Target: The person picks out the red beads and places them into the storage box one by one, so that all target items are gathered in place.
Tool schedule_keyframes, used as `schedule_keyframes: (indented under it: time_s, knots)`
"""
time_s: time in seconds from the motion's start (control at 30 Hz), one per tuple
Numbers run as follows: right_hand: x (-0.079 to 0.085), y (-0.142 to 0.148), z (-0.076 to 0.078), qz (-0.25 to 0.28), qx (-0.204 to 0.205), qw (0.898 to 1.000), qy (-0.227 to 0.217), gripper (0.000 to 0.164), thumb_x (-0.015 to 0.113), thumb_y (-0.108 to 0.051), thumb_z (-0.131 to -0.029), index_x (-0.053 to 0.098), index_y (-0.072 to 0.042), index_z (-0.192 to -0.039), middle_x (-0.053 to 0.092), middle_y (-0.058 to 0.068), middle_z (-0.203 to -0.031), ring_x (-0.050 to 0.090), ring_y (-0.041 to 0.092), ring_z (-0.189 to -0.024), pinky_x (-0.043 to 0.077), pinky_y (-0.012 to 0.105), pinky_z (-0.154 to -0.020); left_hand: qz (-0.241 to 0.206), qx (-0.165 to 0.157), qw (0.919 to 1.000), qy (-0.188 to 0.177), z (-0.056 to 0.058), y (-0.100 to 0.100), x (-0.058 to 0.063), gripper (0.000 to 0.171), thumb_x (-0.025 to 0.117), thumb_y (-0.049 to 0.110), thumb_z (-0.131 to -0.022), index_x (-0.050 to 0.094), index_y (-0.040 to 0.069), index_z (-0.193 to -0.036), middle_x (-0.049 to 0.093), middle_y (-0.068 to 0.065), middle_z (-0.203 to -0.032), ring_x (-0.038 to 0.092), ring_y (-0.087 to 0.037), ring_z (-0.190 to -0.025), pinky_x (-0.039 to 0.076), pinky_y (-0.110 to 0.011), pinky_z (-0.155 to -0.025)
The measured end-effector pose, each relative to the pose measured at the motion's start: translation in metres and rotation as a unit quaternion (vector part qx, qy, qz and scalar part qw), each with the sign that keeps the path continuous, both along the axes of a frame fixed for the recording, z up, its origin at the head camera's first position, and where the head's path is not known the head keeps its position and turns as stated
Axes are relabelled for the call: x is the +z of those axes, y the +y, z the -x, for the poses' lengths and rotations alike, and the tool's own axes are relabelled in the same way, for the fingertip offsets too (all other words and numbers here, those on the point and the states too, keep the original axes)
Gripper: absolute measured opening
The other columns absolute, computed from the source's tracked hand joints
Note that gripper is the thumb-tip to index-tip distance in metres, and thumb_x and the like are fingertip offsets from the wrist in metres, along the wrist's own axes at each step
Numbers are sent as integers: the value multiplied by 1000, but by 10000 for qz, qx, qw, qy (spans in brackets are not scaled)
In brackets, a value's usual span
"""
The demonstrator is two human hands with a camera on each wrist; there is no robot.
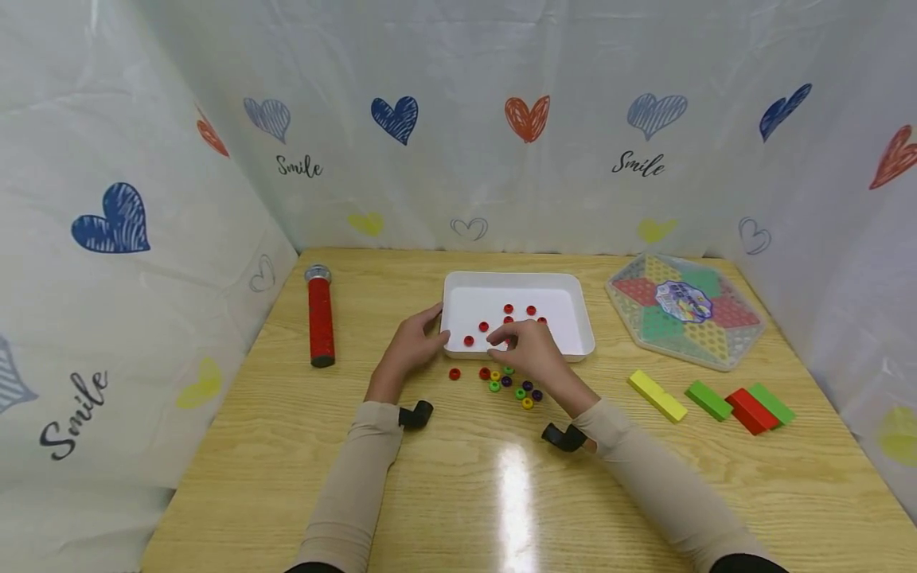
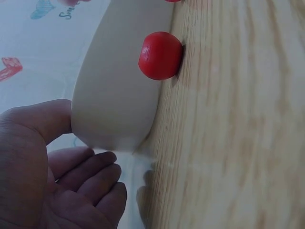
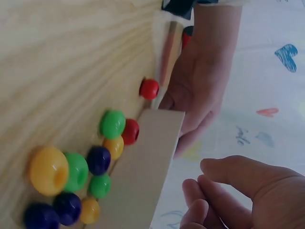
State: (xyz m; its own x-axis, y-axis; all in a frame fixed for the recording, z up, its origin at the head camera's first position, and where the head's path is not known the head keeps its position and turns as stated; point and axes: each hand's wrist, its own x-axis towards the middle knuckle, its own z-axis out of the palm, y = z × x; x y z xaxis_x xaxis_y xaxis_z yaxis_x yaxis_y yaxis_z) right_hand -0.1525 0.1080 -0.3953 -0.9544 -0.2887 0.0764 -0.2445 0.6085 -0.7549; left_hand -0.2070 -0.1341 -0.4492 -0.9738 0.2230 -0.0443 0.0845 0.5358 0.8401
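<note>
A shallow white tray (image 1: 458,290) sits on the wooden table with several red beads (image 1: 483,326) inside. My left hand (image 1: 415,344) holds its front left corner. In the left wrist view the thumb touches the tray's rim, and the other fingers curl beside its outer wall. Over the tray's front part is my right hand (image 1: 532,350). The right wrist view shows a gap between thumb and fingers, with no bead visible there. In front of the tray lie loose red (image 3: 149,89), green (image 3: 113,124), yellow (image 3: 49,171) and dark purple beads (image 3: 99,160).
A red cylinder (image 1: 321,322) with a silver end lies at the table's left. At the right are a hexagonal star-patterned game board (image 1: 684,310), a yellow block (image 1: 657,395), a red block (image 1: 751,411) and green blocks (image 1: 709,399). Heart-printed sheeting surrounds the table's back and sides.
</note>
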Motion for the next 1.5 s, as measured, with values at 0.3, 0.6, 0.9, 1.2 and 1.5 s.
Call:
schedule_keyframes:
  time_s: [0.3,0.6,0.9,1.2,1.5]
  knots:
    - [-14,-5,-18,65,-20,9997,-242,13,78,-10,-84,81,-4,-96,73,3,-77,50,8,-58,42,20,-51,-30,-37,10000,76,-1,0,0,65,67,19,-96,42,9,-155,44,-13,-159,37,-28,-150,32,-42,-124]
    - [-27,-7,-24,-78,-100,9994,-317,21,78,-9,-85,81,-7,-106,79,8,-103,54,7,-57,45,20,-50,-117,-33,9999,-16,-1,0,-1,65,68,19,-95,42,10,-155,44,-12,-159,37,-27,-150,33,-42,-123]
    - [-38,-10,-21,-217,-19,9997,-54,23,80,-6,-83,81,-7,-107,79,6,-105,72,12,-86,60,28,-73,-80,-76,9999,-76,0,1,-2,65,67,21,-96,41,10,-155,42,-12,-159,37,-28,-150,34,-42,-123]
    - [-43,-14,-16,-362,96,9992,131,15,81,-8,-83,82,-7,-98,79,5,-103,75,17,-95,62,36,-81,-135,-106,9998,-48,-2,1,-1,65,67,20,-96,41,9,-155,42,-13,-159,37,-28,-150,34,-42,-123]
    - [-30,-13,-15,-172,55,9998,-78,12,81,-12,-84,82,-8,-96,79,2,-98,71,12,-86,60,29,-72,-98,-87,9999,-30,-2,-1,-1,65,67,21,-96,41,10,-155,42,-13,-159,37,-27,-150,33,-42,-123]
